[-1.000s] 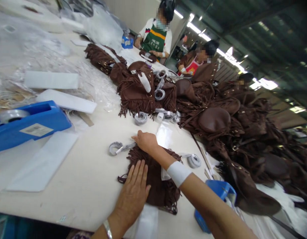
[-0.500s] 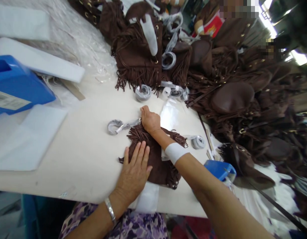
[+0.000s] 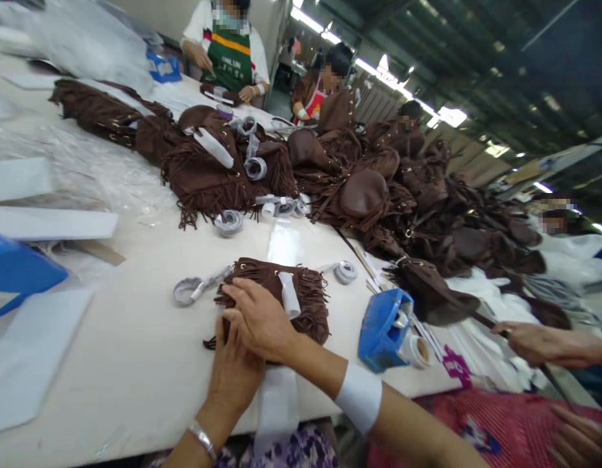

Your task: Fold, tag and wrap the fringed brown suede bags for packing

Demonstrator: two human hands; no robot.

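A dark brown fringed suede bag (image 3: pixel 308 286) lies flat on the table in front of me. Across its left part rests my right hand (image 3: pixel 262 318), fingers stretched out and pressed down. My left hand (image 3: pixel 235 361) touches the bag's lower left, its fingertips partly covered by the right hand; its visible fingers are extended. A white wrapped tab (image 3: pixel 289 296) sits on the bag's front. To the left is a plastic-wrapped coiled strap (image 3: pixel 186 292), leading to the bag's upper left corner. On the right side lies another wrapped coil (image 3: pixel 345 272).
A large heap of brown fringed bags (image 3: pixel 364 195) covers the back and right. Nearby stand a blue holder (image 3: pixel 385 328) and a tape roll (image 3: pixel 418 351). White sheets (image 3: pixel 42 357) lie at left. Co-workers are behind the table; a co-worker's hand (image 3: pixel 535 343) reaches in at right.
My right hand has opened from a fist at the bag's top edge and now lies flat beside the left. The view has tilted up, bringing co-workers into sight.
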